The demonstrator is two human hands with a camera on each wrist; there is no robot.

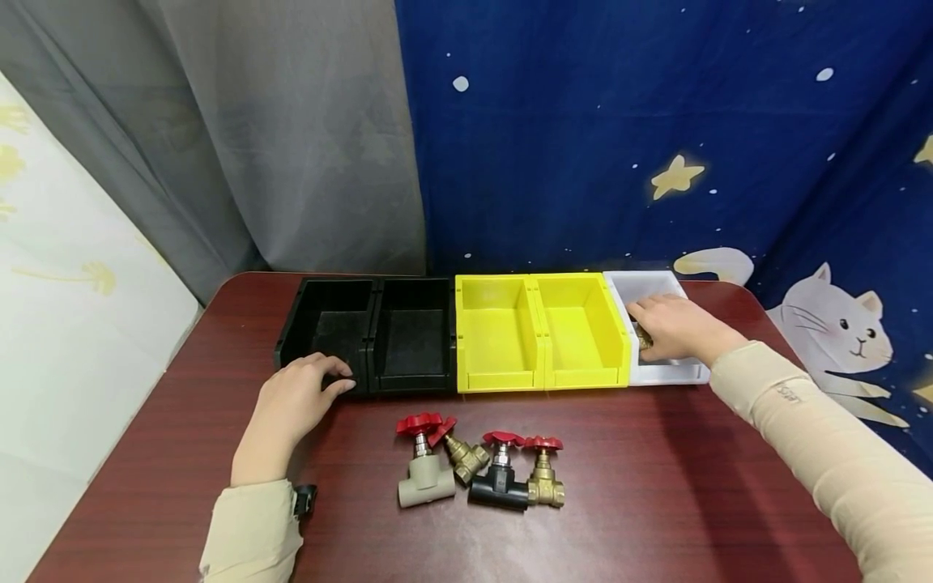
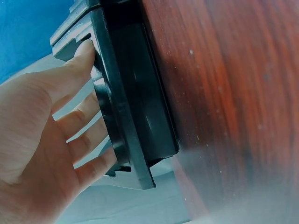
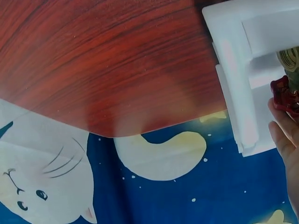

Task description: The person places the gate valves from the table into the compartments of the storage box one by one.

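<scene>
There are tiny dark marks, maybe letters, on the right sleeve (image 1: 824,441), but they are too small to read. The right hand (image 1: 674,328) is down in the white bin (image 1: 641,285), holding a brass valve (image 1: 645,337). Its fingers are bent over the valve (they hide most of it). The valve is inside the bin, with its long way running about front to back. Its red wheel (image 3: 283,94) points to the back, toward the blue curtain (image 1: 547,146), and its brass end points to the front. The fingertips touch the wheel's edge.

The left hand (image 1: 299,401) is at the front lip of the far-left black bin (image 1: 346,328). Its fingers are loose and spread, and the thumb tip touches the lip (the other fingertips are hidden behind it).

On the table (image 1: 598,526) are a grey valve (image 1: 424,478), a black valve (image 1: 499,488), a tilted brass one (image 1: 466,457) and another brass one (image 1: 545,482). All have red wheels. The tilted one's wheel points up and left; the others' point away from the person.
</scene>
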